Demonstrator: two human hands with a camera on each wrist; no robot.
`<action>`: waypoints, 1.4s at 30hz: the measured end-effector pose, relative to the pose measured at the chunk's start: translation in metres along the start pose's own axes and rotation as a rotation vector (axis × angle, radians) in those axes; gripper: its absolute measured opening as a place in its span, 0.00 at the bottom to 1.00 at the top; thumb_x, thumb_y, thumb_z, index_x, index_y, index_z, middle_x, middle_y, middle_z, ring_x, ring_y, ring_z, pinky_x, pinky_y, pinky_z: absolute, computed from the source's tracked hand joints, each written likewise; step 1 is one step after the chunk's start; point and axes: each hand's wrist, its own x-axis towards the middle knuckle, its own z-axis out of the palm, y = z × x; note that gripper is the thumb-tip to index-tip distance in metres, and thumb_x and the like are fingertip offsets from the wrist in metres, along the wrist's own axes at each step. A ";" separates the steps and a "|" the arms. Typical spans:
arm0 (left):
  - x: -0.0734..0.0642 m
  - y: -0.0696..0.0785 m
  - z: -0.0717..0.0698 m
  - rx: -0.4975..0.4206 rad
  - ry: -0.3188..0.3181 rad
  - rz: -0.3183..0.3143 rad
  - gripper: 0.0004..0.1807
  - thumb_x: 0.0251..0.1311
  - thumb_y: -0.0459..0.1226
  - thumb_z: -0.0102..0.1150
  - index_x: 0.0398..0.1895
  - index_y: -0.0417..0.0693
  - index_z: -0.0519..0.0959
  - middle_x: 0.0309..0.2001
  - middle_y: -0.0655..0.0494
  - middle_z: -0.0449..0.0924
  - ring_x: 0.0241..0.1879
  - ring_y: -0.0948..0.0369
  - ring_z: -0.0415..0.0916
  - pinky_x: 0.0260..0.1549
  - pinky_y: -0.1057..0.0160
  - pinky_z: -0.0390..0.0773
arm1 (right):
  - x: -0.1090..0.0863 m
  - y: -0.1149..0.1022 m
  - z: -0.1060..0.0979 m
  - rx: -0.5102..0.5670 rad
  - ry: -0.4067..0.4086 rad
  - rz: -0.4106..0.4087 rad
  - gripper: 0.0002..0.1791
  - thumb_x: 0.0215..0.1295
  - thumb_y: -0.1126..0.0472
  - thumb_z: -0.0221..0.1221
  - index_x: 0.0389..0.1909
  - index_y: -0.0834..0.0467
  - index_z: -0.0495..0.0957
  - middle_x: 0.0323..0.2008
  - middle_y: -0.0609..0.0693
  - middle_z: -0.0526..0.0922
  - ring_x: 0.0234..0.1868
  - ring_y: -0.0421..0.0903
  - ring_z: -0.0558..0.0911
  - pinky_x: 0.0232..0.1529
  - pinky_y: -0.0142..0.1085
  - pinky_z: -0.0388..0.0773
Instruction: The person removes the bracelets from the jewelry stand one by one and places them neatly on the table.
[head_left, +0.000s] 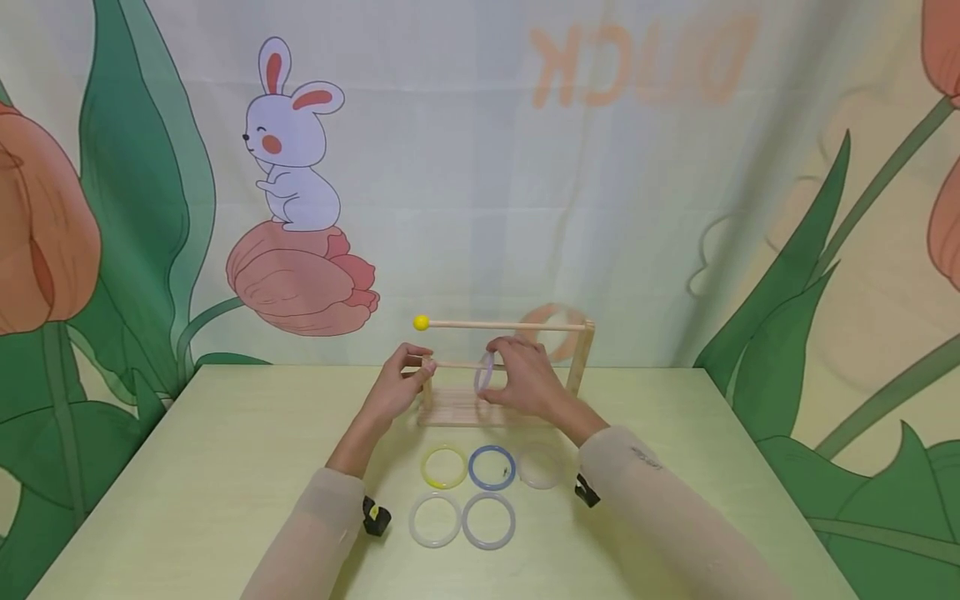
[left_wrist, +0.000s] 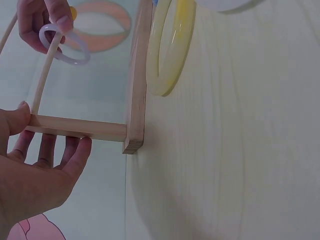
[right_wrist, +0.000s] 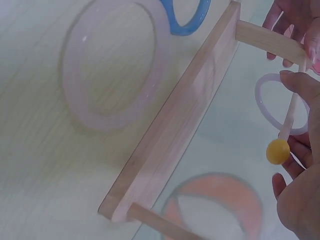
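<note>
A wooden rack [head_left: 450, 418] stands on the table, with a long upper rod [head_left: 502, 325] and a shorter lower rod [left_wrist: 44, 82]. My left hand [head_left: 392, 390] grips the short left post [left_wrist: 80, 127], thumb at its top and fingers underneath. A pale lilac ring [right_wrist: 259, 100] is pinched between thumb and fingers of my right hand [head_left: 528, 377]. This ring encircles the lower rod, close to the yellow ball [right_wrist: 278, 151] at the rod's free end. Another yellow ball [head_left: 422, 322] caps the left end of the upper rod.
In front of the rack lie a yellow ring [head_left: 423, 468], a blue ring [head_left: 471, 468] and a pale pink ring [head_left: 540, 487]. Nearer me are two pale rings [head_left: 412, 522], side by side. A printed curtain [head_left: 480, 167] hangs behind the table.
</note>
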 end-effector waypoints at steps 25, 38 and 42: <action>0.001 -0.001 0.000 0.006 -0.002 0.007 0.20 0.79 0.42 0.58 0.67 0.46 0.73 0.60 0.41 0.76 0.62 0.43 0.79 0.63 0.44 0.79 | -0.038 0.029 -0.022 0.106 0.082 -0.052 0.37 0.56 0.53 0.80 0.62 0.63 0.76 0.58 0.56 0.80 0.59 0.55 0.75 0.63 0.51 0.75; 0.002 -0.002 -0.002 0.003 -0.005 0.003 0.21 0.79 0.43 0.58 0.68 0.45 0.73 0.61 0.42 0.76 0.62 0.43 0.78 0.63 0.43 0.79 | -0.070 0.040 -0.027 0.161 0.049 -0.004 0.36 0.57 0.54 0.80 0.62 0.64 0.76 0.59 0.57 0.79 0.62 0.56 0.76 0.63 0.54 0.77; 0.002 -0.003 -0.002 0.008 -0.001 -0.006 0.19 0.79 0.43 0.58 0.67 0.47 0.73 0.61 0.43 0.76 0.62 0.44 0.78 0.63 0.44 0.79 | -0.089 0.040 -0.031 0.251 0.040 0.021 0.35 0.55 0.55 0.81 0.60 0.62 0.77 0.58 0.56 0.79 0.59 0.55 0.77 0.60 0.54 0.77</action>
